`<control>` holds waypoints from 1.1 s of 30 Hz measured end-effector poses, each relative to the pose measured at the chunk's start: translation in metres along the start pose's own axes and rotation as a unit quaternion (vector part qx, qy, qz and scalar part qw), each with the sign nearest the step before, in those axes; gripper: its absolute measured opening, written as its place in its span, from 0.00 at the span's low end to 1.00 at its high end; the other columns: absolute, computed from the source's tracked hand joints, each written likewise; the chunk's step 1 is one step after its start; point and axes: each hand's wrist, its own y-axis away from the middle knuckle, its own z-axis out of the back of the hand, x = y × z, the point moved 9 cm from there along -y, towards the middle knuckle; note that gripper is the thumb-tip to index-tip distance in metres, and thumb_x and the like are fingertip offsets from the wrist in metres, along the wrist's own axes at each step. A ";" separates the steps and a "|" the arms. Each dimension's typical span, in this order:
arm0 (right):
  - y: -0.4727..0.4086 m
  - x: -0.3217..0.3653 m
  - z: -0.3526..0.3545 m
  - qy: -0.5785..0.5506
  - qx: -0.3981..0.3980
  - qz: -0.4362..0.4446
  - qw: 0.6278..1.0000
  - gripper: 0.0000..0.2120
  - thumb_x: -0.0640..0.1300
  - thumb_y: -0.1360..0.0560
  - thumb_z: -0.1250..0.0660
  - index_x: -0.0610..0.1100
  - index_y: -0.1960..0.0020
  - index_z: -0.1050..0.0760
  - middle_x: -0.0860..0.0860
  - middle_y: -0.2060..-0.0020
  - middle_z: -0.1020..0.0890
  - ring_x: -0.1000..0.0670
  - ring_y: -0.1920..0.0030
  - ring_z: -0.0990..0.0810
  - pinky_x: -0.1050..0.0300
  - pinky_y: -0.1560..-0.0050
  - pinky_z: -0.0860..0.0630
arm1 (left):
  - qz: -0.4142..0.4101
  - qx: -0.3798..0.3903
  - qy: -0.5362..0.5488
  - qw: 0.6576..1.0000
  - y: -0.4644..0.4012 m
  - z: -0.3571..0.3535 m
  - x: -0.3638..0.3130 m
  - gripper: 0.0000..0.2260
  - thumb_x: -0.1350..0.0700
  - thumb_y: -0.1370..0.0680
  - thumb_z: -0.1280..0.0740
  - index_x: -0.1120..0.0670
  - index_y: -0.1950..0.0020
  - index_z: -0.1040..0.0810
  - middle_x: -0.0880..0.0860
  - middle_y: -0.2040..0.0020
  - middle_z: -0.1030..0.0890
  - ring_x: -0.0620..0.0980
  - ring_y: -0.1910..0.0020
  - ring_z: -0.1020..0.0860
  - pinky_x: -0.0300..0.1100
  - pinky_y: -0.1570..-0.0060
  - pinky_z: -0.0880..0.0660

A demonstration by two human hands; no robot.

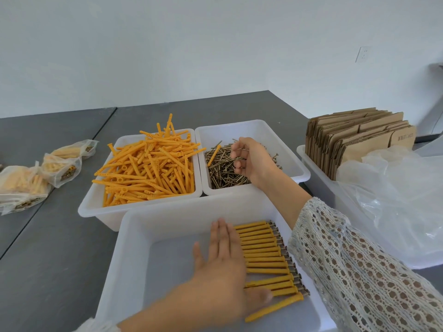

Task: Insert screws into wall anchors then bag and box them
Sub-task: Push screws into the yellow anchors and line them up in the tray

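Right hand is down in the far-right tub, fingers curled and pinching among the loose screws; it looks to have a few of them caught between thumb and fingertips. Left hand lies flat in the near tub, fingers straight and together, its edge pressed against the tips of the assembled anchors, squaring up the row. Those finished pieces run side by side, long axes left to right, screw heads pointing right toward the lace sleeve. The bare orange anchors fill the far-left tub, heaped every which way, just beside the screw tub. My read: the next anchor lies ahead and left of the left hand, so that hand is the nearer one to fetch it. Filled bags sit well off to the left, flat cardboard boxes to the right.
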 end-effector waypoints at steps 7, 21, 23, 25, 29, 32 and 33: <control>0.003 0.001 0.000 0.000 -0.001 0.001 1.000 0.15 0.47 0.17 0.43 0.43 0.59 0.25 0.49 0.69 0.23 0.52 0.74 0.30 0.59 0.70 0.30 | 0.044 -0.001 -0.076 0.996 0.036 0.007 0.031 0.29 0.33 0.23 0.38 0.53 0.33 0.35 0.52 0.34 0.33 0.53 0.34 0.32 0.47 0.41 0.30; 0.005 0.001 0.000 0.008 -0.003 0.002 1.000 0.15 0.47 0.17 0.43 0.43 0.58 0.25 0.49 0.69 0.23 0.52 0.75 0.30 0.58 0.70 0.30 | 0.023 0.021 0.055 0.998 0.014 -0.003 0.015 0.15 0.45 0.18 0.39 0.54 0.46 0.18 0.54 0.46 0.17 0.55 0.46 0.20 0.46 0.47 0.25; 0.005 0.002 -0.001 0.009 -0.002 0.003 1.000 0.15 0.46 0.17 0.43 0.42 0.58 0.25 0.48 0.68 0.23 0.51 0.74 0.30 0.58 0.70 0.29 | 0.020 0.030 0.067 0.997 0.013 -0.003 0.017 0.16 0.45 0.18 0.38 0.55 0.47 0.17 0.54 0.47 0.17 0.55 0.46 0.20 0.47 0.46 0.23; 0.006 0.003 -0.001 0.010 0.001 0.004 1.000 0.15 0.46 0.17 0.43 0.42 0.58 0.25 0.48 0.68 0.23 0.51 0.74 0.30 0.58 0.70 0.29 | 0.017 0.042 0.061 0.997 0.011 0.000 0.018 0.17 0.45 0.18 0.38 0.55 0.47 0.17 0.54 0.47 0.16 0.55 0.47 0.19 0.48 0.44 0.22; 0.006 0.002 -0.001 0.016 0.000 0.004 1.000 0.14 0.46 0.18 0.43 0.42 0.57 0.24 0.48 0.68 0.23 0.51 0.73 0.30 0.58 0.71 0.29 | -0.023 0.011 0.006 1.000 0.011 0.017 0.010 0.18 0.39 0.19 0.38 0.52 0.57 0.24 0.51 0.59 0.23 0.51 0.58 0.25 0.43 0.62 0.30; 0.005 0.002 -0.001 0.019 -0.003 0.002 1.000 0.14 0.46 0.18 0.43 0.42 0.57 0.24 0.48 0.68 0.23 0.51 0.74 0.30 0.59 0.71 0.29 | -0.126 -0.035 -0.047 0.990 0.017 0.018 -0.020 0.19 0.36 0.21 0.38 0.51 0.57 0.29 0.50 0.58 0.24 0.49 0.61 0.28 0.43 0.66 0.35; 0.005 0.002 -0.002 0.020 -0.004 0.001 1.000 0.14 0.46 0.18 0.43 0.42 0.57 0.24 0.48 0.68 0.23 0.51 0.74 0.30 0.59 0.72 0.29 | -0.180 -0.062 -0.078 0.979 0.020 0.017 -0.034 0.19 0.35 0.21 0.39 0.51 0.55 0.30 0.51 0.55 0.24 0.51 0.58 0.28 0.45 0.64 0.34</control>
